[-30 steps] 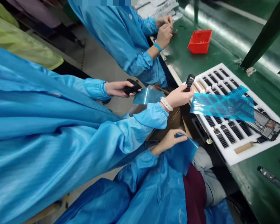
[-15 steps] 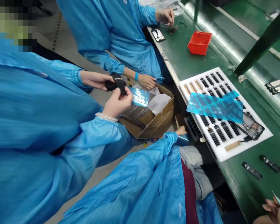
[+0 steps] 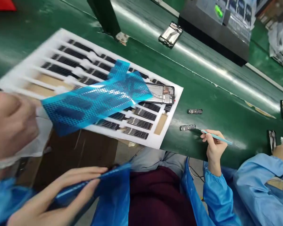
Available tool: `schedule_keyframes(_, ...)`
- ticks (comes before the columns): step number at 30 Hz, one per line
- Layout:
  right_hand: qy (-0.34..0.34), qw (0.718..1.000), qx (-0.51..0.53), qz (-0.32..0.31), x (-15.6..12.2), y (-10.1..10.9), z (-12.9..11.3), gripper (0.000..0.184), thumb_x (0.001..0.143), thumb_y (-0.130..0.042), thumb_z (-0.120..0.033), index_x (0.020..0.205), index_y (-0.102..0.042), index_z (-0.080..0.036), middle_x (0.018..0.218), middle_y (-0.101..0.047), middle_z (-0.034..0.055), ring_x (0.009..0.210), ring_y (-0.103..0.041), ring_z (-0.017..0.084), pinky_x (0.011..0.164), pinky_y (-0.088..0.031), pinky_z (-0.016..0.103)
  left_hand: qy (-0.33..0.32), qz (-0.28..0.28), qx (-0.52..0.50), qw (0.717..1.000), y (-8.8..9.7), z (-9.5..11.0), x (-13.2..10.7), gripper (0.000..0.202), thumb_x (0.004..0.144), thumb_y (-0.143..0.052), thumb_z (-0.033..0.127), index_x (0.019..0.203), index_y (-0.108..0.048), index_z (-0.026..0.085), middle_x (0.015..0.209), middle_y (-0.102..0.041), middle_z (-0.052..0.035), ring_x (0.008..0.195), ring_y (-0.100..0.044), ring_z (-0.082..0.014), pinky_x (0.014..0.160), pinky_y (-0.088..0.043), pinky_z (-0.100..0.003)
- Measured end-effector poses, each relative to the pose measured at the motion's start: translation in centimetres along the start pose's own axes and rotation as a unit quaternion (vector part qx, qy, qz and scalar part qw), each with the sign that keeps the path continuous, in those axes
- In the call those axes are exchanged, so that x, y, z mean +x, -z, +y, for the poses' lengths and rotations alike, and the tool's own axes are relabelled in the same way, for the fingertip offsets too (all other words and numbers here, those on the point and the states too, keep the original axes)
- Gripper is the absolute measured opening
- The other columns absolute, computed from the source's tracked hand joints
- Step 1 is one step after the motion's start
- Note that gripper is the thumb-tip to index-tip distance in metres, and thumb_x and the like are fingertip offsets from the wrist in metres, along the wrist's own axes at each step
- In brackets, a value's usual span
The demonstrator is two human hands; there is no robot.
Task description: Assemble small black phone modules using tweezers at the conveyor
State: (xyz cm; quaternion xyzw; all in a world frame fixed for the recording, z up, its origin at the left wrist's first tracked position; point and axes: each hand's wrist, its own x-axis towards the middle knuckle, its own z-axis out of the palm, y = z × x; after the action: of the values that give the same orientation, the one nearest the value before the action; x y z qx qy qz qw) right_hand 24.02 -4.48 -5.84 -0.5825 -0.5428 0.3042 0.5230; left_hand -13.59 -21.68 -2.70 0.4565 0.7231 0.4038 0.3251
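My left hand [image 3: 61, 191] is closed at the lower left, a blue plastic film [image 3: 73, 190] pinched between thumb and fingers; motion blurs it. In front of me my right hand [image 3: 214, 144] grips slim light-blue tweezers [image 3: 218, 137]. Their tip is at the end of a small black phone module [image 3: 188, 127] on the green bench [image 3: 224, 116]. A second such module [image 3: 195, 111] lies just behind. To the left, a white foam tray [image 3: 176, 97] holds rows of black flex parts, with a perforated blue film [image 3: 96, 97] and an opened phone [image 3: 163, 93] lying across it.
A co-worker's hand [image 3: 11, 125] with a bracelet is at the left. Another person's sleeve [image 3: 257, 179] is at the right. A green post [image 3: 106, 18] rises behind the tray. A phone frame [image 3: 171, 34] and a black box [image 3: 214, 37] sit at the back.
The view has swung right to the bench. My left hand, formerly low beside the bench, is now close to me with the film. My right hand's tweezers have reached a module.
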Motion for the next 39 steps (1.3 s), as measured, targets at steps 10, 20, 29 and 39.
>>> schedule_keyframes(10,-0.054,0.995,0.000,-0.084,1.0,-0.3,-1.3,0.013,0.097,-0.087,-0.034,0.099,-0.085,-0.022,0.086,-0.086,0.0055,0.071,-0.082,0.019,0.061,-0.062,0.028,-0.195,-0.265,-0.091,0.940,-11.9,9.1,5.1,0.019,0.101,-0.069,0.007,0.102,-0.076,0.024,0.144,-0.081,-0.0068,0.121,-0.083,-0.0228,0.104,-0.068,-0.030)
schedule_keyframes(20,-0.039,0.994,-0.037,-0.091,0.5,-0.6,-1.9,0.005,0.099,-0.084,-0.024,0.103,-0.087,-0.025,0.094,-0.087,0.0036,0.078,-0.084,0.019,0.068,-0.068,0.029,-0.210,-0.252,-0.017,0.944,-16.4,9.6,6.2,0.013,0.106,-0.066,0.011,0.105,-0.071,0.022,0.167,-0.064,-0.0090,0.126,-0.080,-0.0273,0.109,-0.068,-0.041)
schedule_keyframes(29,-0.040,0.995,-0.049,-0.082,0.5,-0.7,-2.2,0.011,0.099,-0.083,-0.019,0.105,-0.087,-0.027,0.094,-0.087,0.0019,0.081,-0.085,0.020,0.072,-0.071,0.031,-0.191,-0.278,0.000,0.941,-16.4,9.8,6.8,0.013,0.106,-0.068,0.011,0.106,-0.073,0.023,0.167,-0.064,-0.0070,0.124,-0.081,-0.0267,0.102,-0.070,-0.038)
schedule_keyframes(39,-0.040,0.994,-0.050,-0.084,0.3,-0.7,-2.1,0.013,0.099,-0.083,-0.018,0.107,-0.087,-0.027,0.094,-0.087,0.0001,0.083,-0.086,0.019,0.076,-0.072,0.030,-0.182,-0.287,0.000,0.940,-16.4,9.7,6.8,0.013,0.106,-0.068,0.011,0.108,-0.073,0.023,0.169,-0.062,-0.0053,0.129,-0.079,-0.0265,0.109,-0.068,-0.039)
